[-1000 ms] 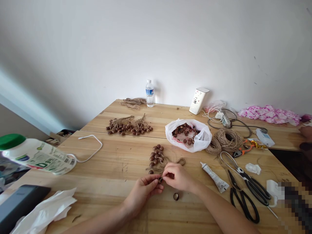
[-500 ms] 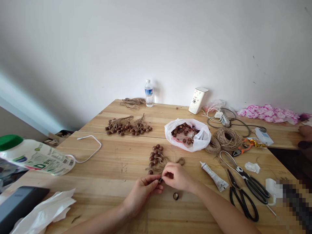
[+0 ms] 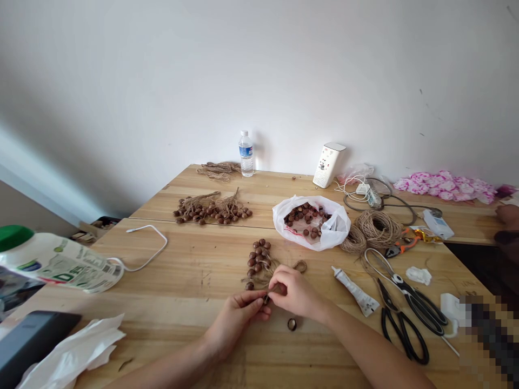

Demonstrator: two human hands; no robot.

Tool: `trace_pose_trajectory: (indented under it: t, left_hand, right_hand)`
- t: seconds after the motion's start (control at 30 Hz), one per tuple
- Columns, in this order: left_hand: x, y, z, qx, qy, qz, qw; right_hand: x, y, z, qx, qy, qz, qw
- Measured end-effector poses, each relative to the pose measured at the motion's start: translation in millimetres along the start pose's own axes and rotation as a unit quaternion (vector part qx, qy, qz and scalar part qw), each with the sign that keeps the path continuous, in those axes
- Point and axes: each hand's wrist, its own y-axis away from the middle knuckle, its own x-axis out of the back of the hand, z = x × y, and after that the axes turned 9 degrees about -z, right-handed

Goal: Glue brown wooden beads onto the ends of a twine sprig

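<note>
My left hand [image 3: 239,313] pinches a small dark nut shell [image 3: 266,299] between thumb and fingertips, largely covered by the fingers. Right against it, my right hand [image 3: 294,292] is closed in a pinch at the shell; whatever lies between its fingertips is too small to make out. Beyond both hands lies a bunch of round brown nuts [image 3: 258,254] tied on twine, its looped twine end [image 3: 300,266] showing past my right knuckles. An open half shell [image 3: 292,324] rests on the wooden table [image 3: 194,335], just below my right wrist.
A white plastic bag [image 3: 284,237] holds more nuts. Finished-looking bunches [image 3: 213,209] lie farther back, near a water bottle [image 3: 245,154]. To the right are twine rolls [image 3: 377,228], a glue tube [image 3: 354,292], black scissors [image 3: 404,329] and pliers [image 3: 401,248]. A green-capped bottle [image 3: 65,262] lies left.
The view has shifted very slightly. Both hands keep nearly the same pinching pose at the shell; nothing has visibly been picked up or let go.
</note>
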Motion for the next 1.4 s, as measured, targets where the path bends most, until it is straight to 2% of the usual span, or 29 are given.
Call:
trace_pose_trajectory:
  t: [0.4, 0.63, 1.4]
  left_hand:
    - [3.7, 0.3, -1.8, 0.002, 0.024, -0.024, 0.999]
    - [0.2, 1.2, 1.3, 0.002, -0.001, -0.020, 1.000]
    - [-2.0, 2.2, 2.8, -0.002, -0.034, -0.006, 0.999]
  right_hand:
    - [0.4, 6.2, -11.4, -0.010, 0.084, 0.010, 0.996]
    - [-1.5, 6.1, -20.5, -0.032, 0.116, -0.003, 0.993]
    - [-14.4, 7.0, -20.1, -0.063, 0.166, 0.015, 0.984]
